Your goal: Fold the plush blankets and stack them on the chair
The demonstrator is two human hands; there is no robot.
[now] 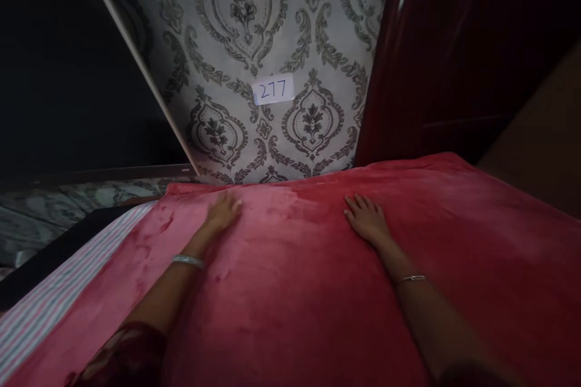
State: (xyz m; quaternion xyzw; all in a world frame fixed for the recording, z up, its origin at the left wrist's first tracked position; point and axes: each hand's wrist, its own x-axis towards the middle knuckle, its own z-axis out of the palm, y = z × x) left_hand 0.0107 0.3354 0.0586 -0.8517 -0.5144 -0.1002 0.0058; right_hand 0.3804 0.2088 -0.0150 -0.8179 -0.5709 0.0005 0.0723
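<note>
Red plush blanket [318, 290] covers the bed from its head edge down toward the camera, and both of the person's hands lie on it near that head edge. The left hand [223, 213] rests palm down close to the blanket's far left corner, fingers spread flat with nothing held; the right hand [367, 219] lies just as flat and open further toward the middle, also holding nothing. A bangle [188, 261] circles the left wrist and a thin bracelet [411, 279] the right. Judging by the flat palms and the faint creases around the left one, the step in hand looks like smoothing the blanket toward the head edge. The next move would likely call for even pressure outward to the corners, without bunching the pile. Along the bed's left edge a striped sheet [54, 302] shows from under the blanket. Behind the head edge rises patterned wallpaper [254, 30] bearing a paper label [273, 90] marked 277, with a dark wooden panel [436, 54] to the right of it. Nothing lies on the blanket in the hands' way.
</note>
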